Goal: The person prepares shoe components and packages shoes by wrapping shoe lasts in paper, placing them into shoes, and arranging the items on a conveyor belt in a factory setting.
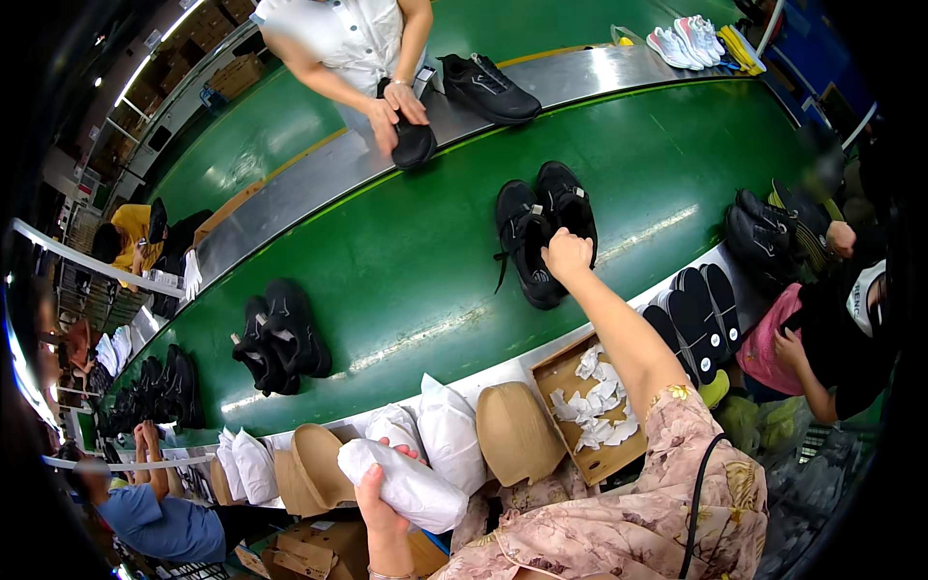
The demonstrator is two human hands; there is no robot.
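Note:
My left hand (385, 507) grips a white paper-wrapped bundle (411, 486), held low over the near edge of the belt. On the green belt stands a pair of black shoes (527, 242), side by side with laces on them. My right hand (568, 255), fingers curled closed, is at the collar of one of these shoes; the fingertips are partly hidden. More white wrapped bundles (450, 440) and brown card shoe inserts (517, 435) stand along the ledge before me.
An open cardboard box (623, 449) holds torn white paper. Black insoles (691, 314) lie on the right ledge. Another black pair (282, 333) sits on the belt (406, 261) to the left. Across it, a co-worker's hands (394, 116) handle a black shoe. Other people work at both sides.

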